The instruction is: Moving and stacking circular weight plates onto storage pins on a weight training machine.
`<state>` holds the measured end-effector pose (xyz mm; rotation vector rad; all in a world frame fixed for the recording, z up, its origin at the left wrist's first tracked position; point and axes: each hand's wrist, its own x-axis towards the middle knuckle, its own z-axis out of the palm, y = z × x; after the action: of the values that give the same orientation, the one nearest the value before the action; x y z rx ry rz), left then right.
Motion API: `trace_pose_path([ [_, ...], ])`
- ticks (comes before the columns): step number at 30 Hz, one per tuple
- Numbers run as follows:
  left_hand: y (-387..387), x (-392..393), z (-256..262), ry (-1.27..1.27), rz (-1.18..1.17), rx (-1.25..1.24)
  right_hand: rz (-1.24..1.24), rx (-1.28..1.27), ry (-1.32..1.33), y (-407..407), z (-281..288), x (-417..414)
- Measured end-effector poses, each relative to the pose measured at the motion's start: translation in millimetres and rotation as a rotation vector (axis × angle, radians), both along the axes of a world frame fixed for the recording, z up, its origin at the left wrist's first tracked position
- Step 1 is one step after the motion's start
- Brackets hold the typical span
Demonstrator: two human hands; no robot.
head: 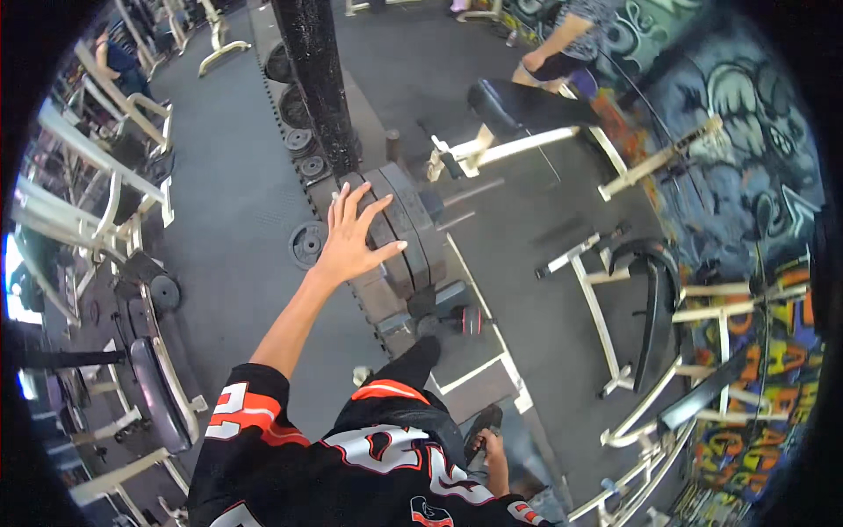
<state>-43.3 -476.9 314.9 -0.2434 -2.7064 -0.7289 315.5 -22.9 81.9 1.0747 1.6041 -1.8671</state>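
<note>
My left hand (pixel 359 237) is stretched forward with its fingers spread, and nothing is in its grasp. Beneath it, several large dark weight plates (pixel 411 224) stand on edge side by side. Whether the fingers touch them or hover above, I cannot tell. My right hand (pixel 490 444) hangs low by my right side with curled fingers. It overlaps my dark shoe (pixel 486 421) in the picture, and anything inside the fingers is hidden. A round weight plate (pixel 307 244) sits left of my left hand, near the edge of the floor matting.
A black post (pixel 319 85) rises just beyond the large plates, with smaller plates (pixel 299 141) along its left. Black padded benches (pixel 527 105) (pixel 652 316) stand to the right, before a graffiti wall (pixel 744 125). Another person (pixel 573 39) is beyond; a padded bench (pixel 158 395) stands left.
</note>
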Motion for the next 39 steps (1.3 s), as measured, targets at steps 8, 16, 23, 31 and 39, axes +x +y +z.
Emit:
trace_pose_path([
  [8,-15.1,-11.8,5.3,-0.060,-0.130,-0.105,-0.070,0.030,0.031,-93.0,13.6,101.9],
  [16,-77.9,-94.9,24.5,0.226,-0.266,0.026,-0.115,0.059,0.066,-180.0,17.8,165.3],
  [23,-222.2,-271.4,148.8,0.603,0.094,0.095,-0.213,0.074,0.023,-323.2,14.3,-8.5],
  [31,-226.9,-339.4,172.2,0.682,0.139,0.345,-0.266,-0.005,0.035,-441.4,13.4,-121.9],
  [39,-225.5,-345.2,166.3,0.749,0.184,0.251,-0.734,-0.231,0.083,-507.8,64.6,-203.1],
])
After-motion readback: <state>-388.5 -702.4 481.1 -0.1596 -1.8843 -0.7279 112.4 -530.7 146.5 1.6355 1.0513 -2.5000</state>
